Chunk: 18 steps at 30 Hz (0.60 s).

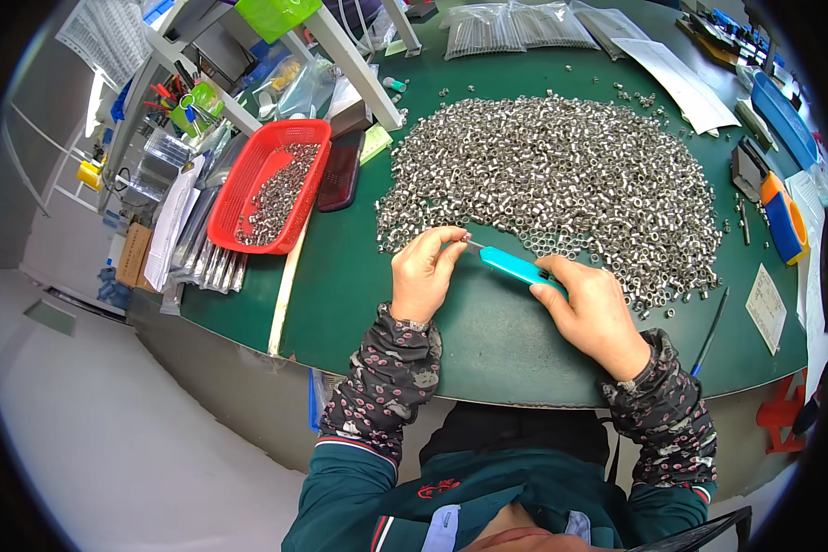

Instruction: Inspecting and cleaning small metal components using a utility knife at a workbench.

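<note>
Ring pinched in one of the hands, tool in the other

The left hand [423, 276] is over the front of the counter [368, 331], thumb and forefinger pinching a small ring [466, 239] at their tips. Just right of that pinch, the thin metal tip of a turquoise tool [515, 265] points at the ring; whether they touch is too small to tell. The right hand [593, 313] grips the tool's other end, so the tool slants between the two hands. Both are at the near edge of a broad pile [543, 166] of metal rings.

The counter is dark green. At its left lie flat packets [219, 259], then a red basket [259, 175] partly filled with small metal pieces, a pale strip [288, 294], a dark phone [341, 170] and a yellow notepad [374, 143]. Clear bags [497, 29] lie behind the pile. Farther right come white papers [681, 87], a pen [711, 333], a pale card [765, 308], a blue tray [784, 120] and an orange-and-blue holder [784, 221].

In the room, pale floor [138, 414] and a carton [134, 256] show at left; a red stool [782, 414] stands at right.
</note>
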### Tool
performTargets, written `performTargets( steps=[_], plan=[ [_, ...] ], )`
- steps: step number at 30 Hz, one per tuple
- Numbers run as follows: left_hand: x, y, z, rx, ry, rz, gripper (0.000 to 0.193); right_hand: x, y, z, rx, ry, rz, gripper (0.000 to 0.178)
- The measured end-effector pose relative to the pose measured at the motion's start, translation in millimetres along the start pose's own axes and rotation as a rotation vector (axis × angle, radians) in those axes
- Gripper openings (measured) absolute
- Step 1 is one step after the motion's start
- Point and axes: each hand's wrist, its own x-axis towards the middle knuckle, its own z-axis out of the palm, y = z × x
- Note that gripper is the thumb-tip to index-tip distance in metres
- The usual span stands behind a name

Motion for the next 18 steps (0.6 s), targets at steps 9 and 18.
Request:
performTargets(
  steps=[9,18],
  plan=[
    [1,0,-1,0.033,-0.006,0.115,0.013,-2,-1,1,-0.097,0.072,-0.059,0.024],
    [-1,-8,-3,-0.240,-0.029,-0.275,0.012,1,2,0,-0.113,0.294,-0.111,0.027]
  ],
)
